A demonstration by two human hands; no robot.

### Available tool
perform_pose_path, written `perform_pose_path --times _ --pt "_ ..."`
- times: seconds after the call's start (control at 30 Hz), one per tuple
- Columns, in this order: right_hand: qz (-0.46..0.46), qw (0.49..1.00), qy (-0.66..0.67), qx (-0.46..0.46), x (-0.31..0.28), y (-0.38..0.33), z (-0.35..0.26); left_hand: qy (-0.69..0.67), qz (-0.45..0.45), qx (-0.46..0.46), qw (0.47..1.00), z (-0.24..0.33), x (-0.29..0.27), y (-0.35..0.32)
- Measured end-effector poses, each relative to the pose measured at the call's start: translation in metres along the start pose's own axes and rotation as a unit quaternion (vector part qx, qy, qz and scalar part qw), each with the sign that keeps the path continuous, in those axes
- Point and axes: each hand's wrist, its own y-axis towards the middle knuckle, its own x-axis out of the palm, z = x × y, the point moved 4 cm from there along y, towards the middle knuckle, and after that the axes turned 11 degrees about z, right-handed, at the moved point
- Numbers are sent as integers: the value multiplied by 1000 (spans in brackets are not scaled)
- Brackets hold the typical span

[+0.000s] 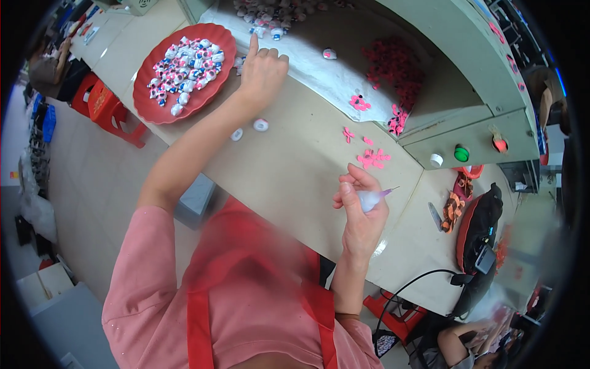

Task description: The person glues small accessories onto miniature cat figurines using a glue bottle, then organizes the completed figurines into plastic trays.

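Observation:
My left hand [264, 75] reaches to the edge of the white sheet, index finger stretched out and the other fingers bent; nothing shows in it. Its fingertip is close to small white figures with blue and pink parts [276, 33]. Closed around a small translucent squeeze bottle [369, 200] with a purple needle tip is my right hand [359, 215]. The needle points to the right. Just beyond that hand lie loose pink pieces [373, 158] on the table. Two white round pieces [260, 125] rest below my left wrist.
A red scalloped plate [142, 101] full of small white figures stands at the left. The metal cabinet [485, 138], with a green button [461, 152], borders the far right. A pile of pink pieces [393, 67] sits inside it. A black bag [479, 227] lies right.

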Motion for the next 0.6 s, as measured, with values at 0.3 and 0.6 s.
perform_pose_path --times 0.3,0.6 --pt "29 995 28 -94 -26 -8 -20 -826 -193 -352 397 80 -86 -65" --pt "148 940 -83 -298 -22 -47 -44 -799 -54 -296 521 89 -116 -80"
